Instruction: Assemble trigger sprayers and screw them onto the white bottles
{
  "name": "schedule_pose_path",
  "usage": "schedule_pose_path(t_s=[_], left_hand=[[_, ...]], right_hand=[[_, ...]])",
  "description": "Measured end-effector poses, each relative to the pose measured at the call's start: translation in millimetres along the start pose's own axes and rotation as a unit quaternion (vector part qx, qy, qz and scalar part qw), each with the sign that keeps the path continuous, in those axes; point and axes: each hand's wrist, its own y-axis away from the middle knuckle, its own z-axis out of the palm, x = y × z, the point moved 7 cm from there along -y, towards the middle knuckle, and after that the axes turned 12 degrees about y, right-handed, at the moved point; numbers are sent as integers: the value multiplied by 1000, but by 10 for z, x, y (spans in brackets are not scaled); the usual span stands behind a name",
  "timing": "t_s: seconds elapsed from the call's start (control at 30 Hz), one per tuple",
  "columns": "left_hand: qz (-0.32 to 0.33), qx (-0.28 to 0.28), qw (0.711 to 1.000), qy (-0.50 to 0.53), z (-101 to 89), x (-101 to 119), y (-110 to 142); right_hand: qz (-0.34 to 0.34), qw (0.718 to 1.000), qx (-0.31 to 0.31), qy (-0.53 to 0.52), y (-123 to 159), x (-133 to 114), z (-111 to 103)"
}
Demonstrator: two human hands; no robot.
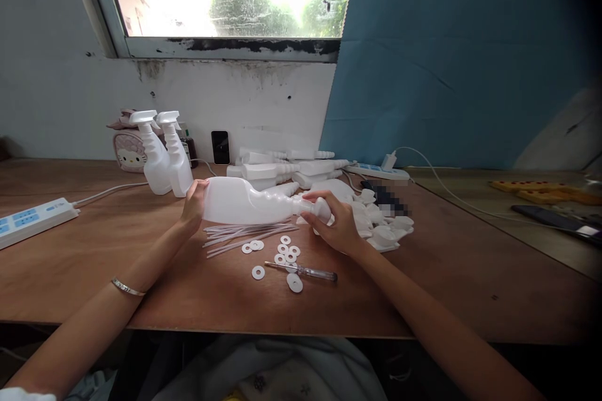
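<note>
Bottle (pixel 244 200): one, translucent white, lying sideways between your two hands, base leftward, neck rightward; seemingly held clear of the table (pixel 211 310).
Left hand (pixel 194 205): yours, closed on the bottle's base end. Hazard: thin, smooth walls would probably flex or slip if you squeeze or twist hard.
Right hand (pixel 333 225): yours, fingers closed round the white end piece (pixel 322 210) at the neck. Hazard: uneven pressure from thumb and fingers could set that piece askew.
White end piece: one, partly hidden by your fingers; you cannot tell from this view whether it sits square on the neck. Hazard: a crooked fit, caused by turning while the two parts are out of line.
Tubes (pixel 244 237): several, thin, white, loose, just below your grip on the near side. Hazard: a dropped bottle could scatter them.
Washers (pixel 290 252): a loose cluster, nearer you than the tubes, some overlapping. Hazard: a sleeve or wrist sweeping low could push them about.
Screwdriver (pixel 305 270): one, clear-handled, lying among the washers, below your right hand. Hazard: round handle, liable to roll if knocked.
White parts (pixel 383 235): a heap, just right of your right hand. Hazard: a wide elbow or wrist swing could topple pieces.
</note>
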Motion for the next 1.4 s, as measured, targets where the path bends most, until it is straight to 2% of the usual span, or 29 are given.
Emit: schedule_pose_path(t_s=[0.27, 0.53, 0.9, 1.13, 1.4], left_hand=[[74, 23, 997, 1, -10, 234, 47], [117, 13, 992, 47, 20, 368, 44], [84, -31, 992, 85, 57, 216, -17], [57, -75, 989, 117, 171, 289, 60], [23, -52, 987, 148, 148, 190, 22]], right_hand=[[80, 996, -43, -22, 25, 88, 89], [145, 986, -62, -58, 78, 144, 210], [208, 970, 8, -128, 90, 315, 169], [210, 968, 15, -139, 81, 341, 158], [218, 965, 29, -144, 70, 375, 133]])
